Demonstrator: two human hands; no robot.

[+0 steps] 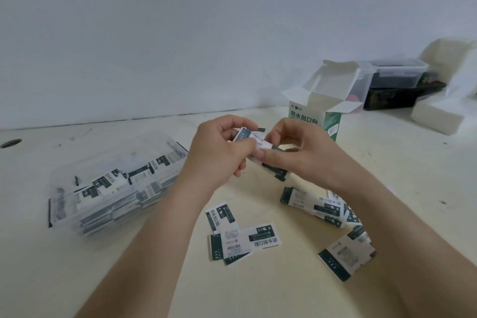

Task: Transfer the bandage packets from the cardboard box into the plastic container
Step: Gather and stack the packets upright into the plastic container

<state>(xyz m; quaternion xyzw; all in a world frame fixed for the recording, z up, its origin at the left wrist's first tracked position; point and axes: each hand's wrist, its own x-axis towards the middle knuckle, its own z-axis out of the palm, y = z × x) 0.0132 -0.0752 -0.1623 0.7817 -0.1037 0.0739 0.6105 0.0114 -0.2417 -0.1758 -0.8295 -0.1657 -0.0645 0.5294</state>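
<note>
The white-and-dark-green bandage packets [260, 152] sit bunched above the desk [387, 162], pinched between your left hand [222, 152] and right hand [304, 152]; the packed plastic container [113, 183] lies left, the open cardboard box [316, 116] behind.

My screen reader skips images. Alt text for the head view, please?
A person's left hand and right hand hold a small stack of bandage packets above a pale table. A packet-filled clear plastic container sits left, an open cardboard box behind, loose packets in front.
</note>
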